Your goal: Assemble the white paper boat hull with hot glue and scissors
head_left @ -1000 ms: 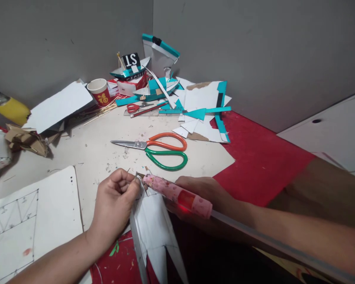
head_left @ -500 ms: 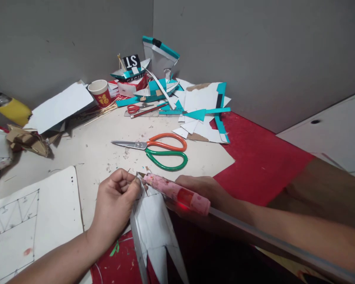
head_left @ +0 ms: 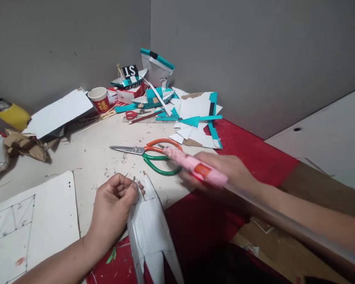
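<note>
My left hand (head_left: 114,201) pinches the pointed tip of a white folded paper piece (head_left: 152,227), with cut points at both ends, that hangs over the table's front edge. A pink hot glue gun (head_left: 195,165) with a clear glue stick (head_left: 263,209) out of its back is in my right hand (head_left: 227,169), blurred by motion. Its nozzle points left, apart from the paper. Beneath the nozzle lie large scissors (head_left: 137,150) with one orange and one green handle, partly covered by the gun.
A sheet with a pencil drawing (head_left: 51,213) lies at left. Behind stand a red paper cup (head_left: 99,100), a small paper boat (head_left: 128,79) and small red scissors (head_left: 131,114). White and teal card scraps (head_left: 195,106) lie at back right; a yellow bottle (head_left: 13,114) at back left.
My right hand has drawn the glue gun away from the paper tip, up and to the right, over the scissors' handles. My left hand keeps its pinch on the paper.
</note>
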`<state>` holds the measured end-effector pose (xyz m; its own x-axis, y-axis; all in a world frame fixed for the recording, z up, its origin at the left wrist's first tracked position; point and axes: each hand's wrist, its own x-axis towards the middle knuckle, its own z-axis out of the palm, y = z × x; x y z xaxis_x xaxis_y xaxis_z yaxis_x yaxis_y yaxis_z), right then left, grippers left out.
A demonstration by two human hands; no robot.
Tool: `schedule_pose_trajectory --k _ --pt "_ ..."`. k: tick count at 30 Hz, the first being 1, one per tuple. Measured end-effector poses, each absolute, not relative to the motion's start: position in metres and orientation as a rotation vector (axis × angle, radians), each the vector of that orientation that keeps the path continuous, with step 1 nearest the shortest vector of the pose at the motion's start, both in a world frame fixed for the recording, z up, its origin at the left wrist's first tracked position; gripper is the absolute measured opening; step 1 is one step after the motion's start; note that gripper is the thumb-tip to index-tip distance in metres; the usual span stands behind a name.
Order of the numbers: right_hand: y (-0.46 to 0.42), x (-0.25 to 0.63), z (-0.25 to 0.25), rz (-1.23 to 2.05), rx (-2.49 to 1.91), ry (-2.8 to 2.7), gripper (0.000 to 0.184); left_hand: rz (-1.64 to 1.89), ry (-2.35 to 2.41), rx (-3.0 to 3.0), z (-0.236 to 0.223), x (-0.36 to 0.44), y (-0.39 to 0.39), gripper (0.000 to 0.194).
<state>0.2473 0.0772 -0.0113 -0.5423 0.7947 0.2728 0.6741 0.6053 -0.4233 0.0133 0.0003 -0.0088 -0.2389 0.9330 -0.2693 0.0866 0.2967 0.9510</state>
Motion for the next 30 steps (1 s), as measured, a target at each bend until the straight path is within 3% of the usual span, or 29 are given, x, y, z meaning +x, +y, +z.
schedule_pose_trajectory --k 6,13,18,21,30 --pt "0.132 0.267 -0.005 -0.008 -1.439 -2.592 0.031 1.083 1.600 0.960 -0.008 0.012 0.000 0.017" --pt "0.128 0.274 0.017 0.057 -1.233 -2.685 0.035 1.097 1.598 0.963 -0.010 0.009 -0.002 0.017" --pt "0.082 0.228 0.030 0.569 -1.044 -2.407 0.020 1.094 1.607 0.936 -0.009 0.010 -0.002 0.017" --pt "0.071 0.195 0.020 0.859 -1.136 -2.491 0.022 1.117 1.612 0.947 -0.007 0.010 -0.002 0.016" --pt "0.068 0.165 -0.008 1.232 -1.129 -2.281 0.025 1.163 1.581 0.940 -0.010 0.008 -0.004 0.016"
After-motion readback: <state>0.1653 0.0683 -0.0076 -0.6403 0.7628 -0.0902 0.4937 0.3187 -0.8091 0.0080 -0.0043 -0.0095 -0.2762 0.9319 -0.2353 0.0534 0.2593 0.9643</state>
